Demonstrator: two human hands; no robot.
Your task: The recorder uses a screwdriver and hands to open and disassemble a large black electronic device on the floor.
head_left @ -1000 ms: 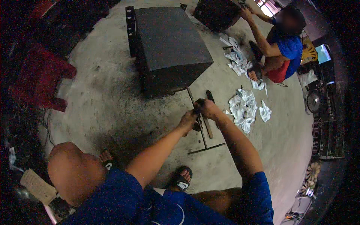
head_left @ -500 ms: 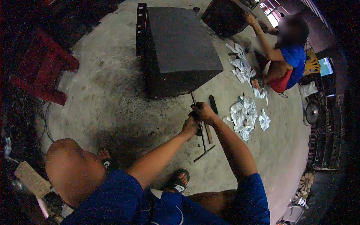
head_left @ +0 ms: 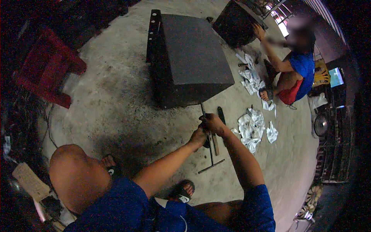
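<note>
My right hand (head_left: 213, 124) is closed around the shaft of a metal T-handled rod (head_left: 211, 152). Just below and left of it, my left hand (head_left: 198, 138) is also closed at the rod, its fingertips partly hidden. The rod's far end meets the lower front edge of a big dark grey block-shaped piece (head_left: 197, 50) with a slightly curved top; whether it enters the piece cannot be made out. Its crossbar points toward me, low over the floor. Beside my hands lies a long tool with a black end (head_left: 221, 115) and a wooden strip (head_left: 216, 146).
Crumpled whitish sheets (head_left: 251, 127) lie on the concrete floor to the right. A co-worker in blue (head_left: 302, 69) squats at far right, hands at another dark block (head_left: 237, 25). On the left stands a dark red plastic stool (head_left: 48, 69). A fan (head_left: 320, 125) is at the right edge.
The whole view has shifted slightly, so the block and my hands sit lower in the picture. My grip on the rod looks much the same. The co-worker's arms have moved a little.
</note>
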